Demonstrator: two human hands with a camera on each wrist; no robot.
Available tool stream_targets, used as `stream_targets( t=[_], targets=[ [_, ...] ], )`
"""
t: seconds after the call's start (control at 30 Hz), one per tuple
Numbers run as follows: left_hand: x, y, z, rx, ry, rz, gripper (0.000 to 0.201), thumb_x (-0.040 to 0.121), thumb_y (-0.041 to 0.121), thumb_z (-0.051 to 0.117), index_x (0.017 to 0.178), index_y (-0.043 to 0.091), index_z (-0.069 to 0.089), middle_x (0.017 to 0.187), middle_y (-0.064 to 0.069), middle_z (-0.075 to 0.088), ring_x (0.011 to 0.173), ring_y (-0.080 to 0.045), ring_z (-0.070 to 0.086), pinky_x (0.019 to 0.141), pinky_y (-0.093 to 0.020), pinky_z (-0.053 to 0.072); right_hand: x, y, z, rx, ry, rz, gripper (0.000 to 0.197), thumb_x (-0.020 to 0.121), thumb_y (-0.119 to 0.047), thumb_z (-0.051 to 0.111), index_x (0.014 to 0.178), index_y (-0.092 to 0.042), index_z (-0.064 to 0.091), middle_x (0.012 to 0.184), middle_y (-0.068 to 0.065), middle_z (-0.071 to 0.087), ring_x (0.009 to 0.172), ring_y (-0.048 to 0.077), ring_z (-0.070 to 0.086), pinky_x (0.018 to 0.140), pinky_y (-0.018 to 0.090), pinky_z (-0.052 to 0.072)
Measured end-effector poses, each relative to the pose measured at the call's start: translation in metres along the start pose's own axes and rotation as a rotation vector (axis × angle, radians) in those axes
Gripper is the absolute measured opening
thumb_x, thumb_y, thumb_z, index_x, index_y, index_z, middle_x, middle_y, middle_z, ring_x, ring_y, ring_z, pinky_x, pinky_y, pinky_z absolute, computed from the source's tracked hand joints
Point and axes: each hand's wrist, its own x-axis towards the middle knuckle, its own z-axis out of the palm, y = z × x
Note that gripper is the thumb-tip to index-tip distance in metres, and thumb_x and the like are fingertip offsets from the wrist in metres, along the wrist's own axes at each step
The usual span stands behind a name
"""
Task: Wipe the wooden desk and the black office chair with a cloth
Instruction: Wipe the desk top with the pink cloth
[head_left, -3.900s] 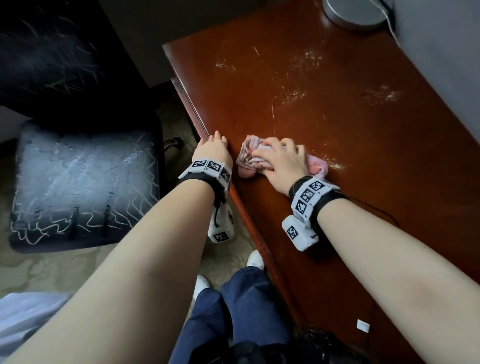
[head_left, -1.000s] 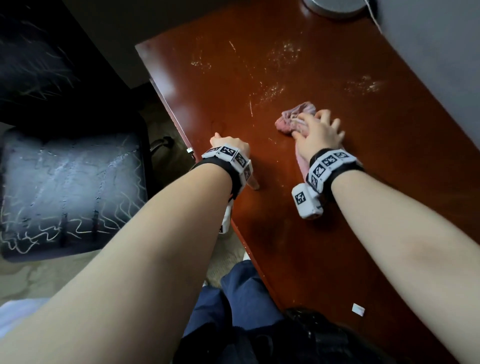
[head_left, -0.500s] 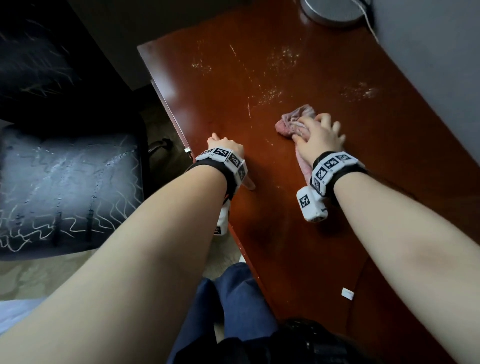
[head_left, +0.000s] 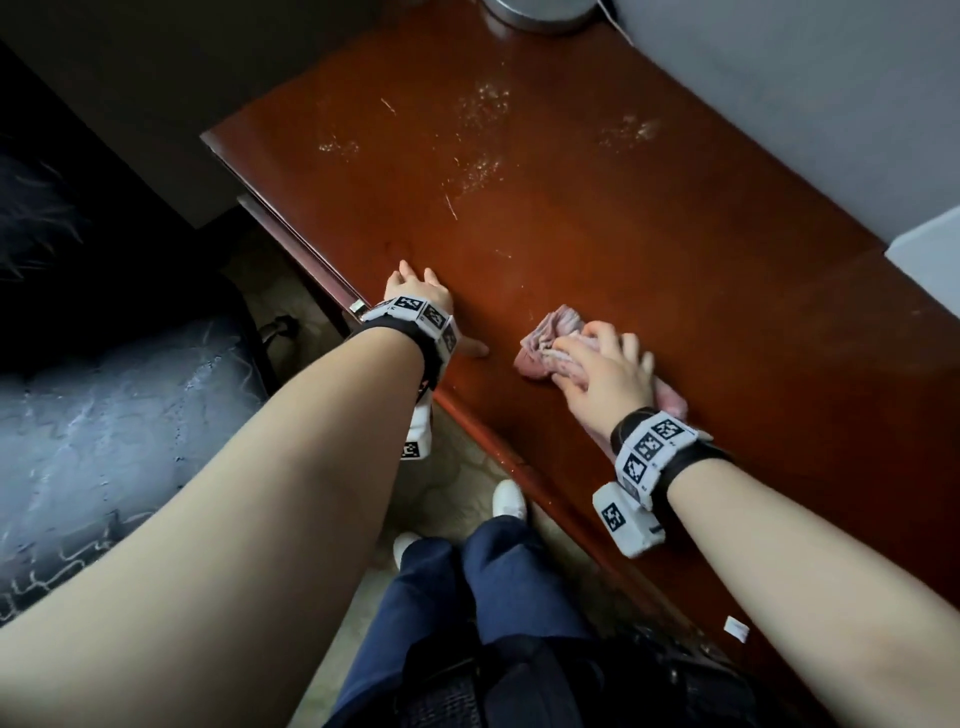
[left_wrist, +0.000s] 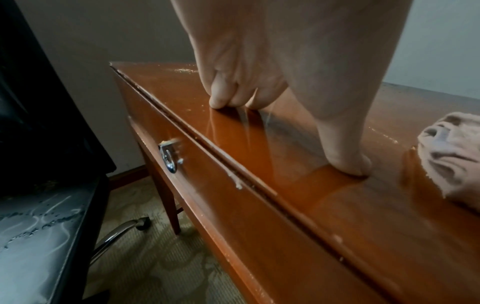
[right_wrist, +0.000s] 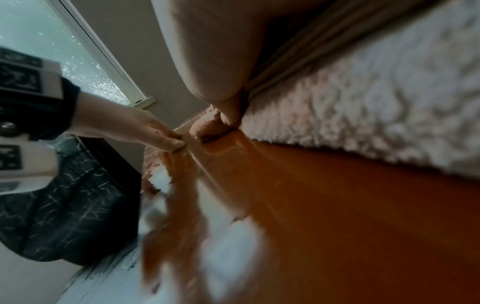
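1. Head view, far left: the black office chair (head_left: 109, 431) stands beside the wooden desk (head_left: 649, 270), its seat streaked with pale marks.
2. Next, the left hand (head_left: 418, 296) rests on the desk top just inside the front edge, holding nothing; the left wrist view shows its fingertips (left_wrist: 221, 100) and thumb pressed down on the wood, fingers bent at the knuckles. A metal drawer pull (left_wrist: 170, 157) sits on the desk front below it.
3. Right of that, the pink cloth (head_left: 553, 343) lies bunched on the desk, near the left thumb but apart from it.
4. The right hand (head_left: 605, 376) lies on top of the cloth, fingers spread and curved over it, with crumpled folds poking out beyond the fingertips and a strip trailing under the wrist.
5. Farther back on the desk, pale dust patches (head_left: 478, 171) lie well beyond both hands.
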Motion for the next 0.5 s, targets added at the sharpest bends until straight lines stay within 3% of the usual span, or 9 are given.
stream_targets(
  t=[0.17,0.23,0.27,0.3,0.33,0.37,0.43,0.5],
  targets=[
    [-0.002,-0.008,-0.003,0.022,-0.023,0.054,0.133,0.061,0.078,0.063,0.15,0.005,-0.003,0.156,-0.022,-0.004,0.144,-0.037,0.007,0.115,-0.045,0.022,-0.003,-0.014,0.004,-0.017,-0.015,0.006,0.047,0.083,-0.026,0.06,0.126,-0.041,0.05,0.135,-0.003,0.038,0.115,0.026,0.036,0.096,0.044,0.031],
    [-0.003,-0.009,-0.011,0.083,-0.011,0.099,0.126,0.062,0.077,0.064,0.149,0.002,0.011,0.154,-0.023,0.014,0.142,-0.037,0.02,0.112,-0.045,0.03,0.003,-0.016,0.003,-0.02,-0.022,0.006,0.046,0.083,-0.027,0.06,0.126,-0.041,0.05,0.134,-0.002,0.038,0.114,0.026,0.037,0.096,0.043,0.031],
    [-0.001,-0.01,-0.015,0.113,0.006,0.133,0.119,0.062,0.076,0.065,0.146,0.001,0.025,0.147,-0.022,0.034,0.136,-0.036,0.033,0.107,-0.045,0.038,0.009,-0.018,0.002,-0.015,-0.02,0.002,0.045,0.084,-0.027,0.059,0.126,-0.041,0.05,0.134,-0.002,0.038,0.114,0.026,0.037,0.096,0.043,0.031],
    [0.001,-0.012,-0.019,0.137,0.014,0.171,0.108,0.062,0.075,0.066,0.137,0.001,0.041,0.128,-0.017,0.054,0.123,-0.034,0.048,0.098,-0.044,0.047,0.016,-0.022,0.0,-0.009,-0.013,-0.004,0.044,0.084,-0.028,0.059,0.125,-0.04,0.051,0.133,-0.002,0.039,0.113,0.026,0.037,0.095,0.043,0.031],
    [0.003,-0.014,-0.023,0.154,0.007,0.206,0.096,0.062,0.073,0.068,0.125,0.003,0.054,0.102,-0.011,0.062,0.104,-0.031,0.059,0.086,-0.041,0.053,0.025,-0.027,-0.001,-0.005,0.001,-0.012,0.042,0.084,-0.03,0.059,0.125,-0.04,0.051,0.131,-0.002,0.039,0.112,0.026,0.038,0.094,0.043,0.031],
    [0.004,-0.014,-0.027,0.17,0.0,0.233,0.085,0.062,0.071,0.069,0.113,0.004,0.061,0.083,-0.006,0.061,0.087,-0.027,0.062,0.076,-0.036,0.055,0.037,-0.032,-0.003,-0.004,0.016,-0.024,0.04,0.085,-0.033,0.059,0.124,-0.04,0.052,0.13,-0.001,0.04,0.111,0.027,0.039,0.093,0.043,0.032],
    [0.003,-0.012,-0.034,0.218,0.004,0.264,0.074,0.064,0.07,0.069,0.103,0.007,0.064,0.074,-0.002,0.057,0.074,-0.023,0.058,0.065,-0.03,0.051,0.064,-0.044,-0.007,0.001,0.032,-0.04,0.037,0.086,-0.038,0.058,0.123,-0.04,0.053,0.129,0.0,0.042,0.11,0.028,0.04,0.092,0.043,0.032],
    [0.002,-0.008,-0.039,0.257,0.005,0.275,0.073,0.066,0.07,0.069,0.105,0.008,0.064,0.081,-0.003,0.059,0.076,-0.023,0.057,0.064,-0.028,0.046,0.093,-0.054,-0.012,0.008,0.03,-0.044,0.038,0.087,-0.039,0.057,0.124,-0.041,0.052,0.13,0.0,0.042,0.112,0.028,0.039,0.093,0.043,0.032]
  ],
)
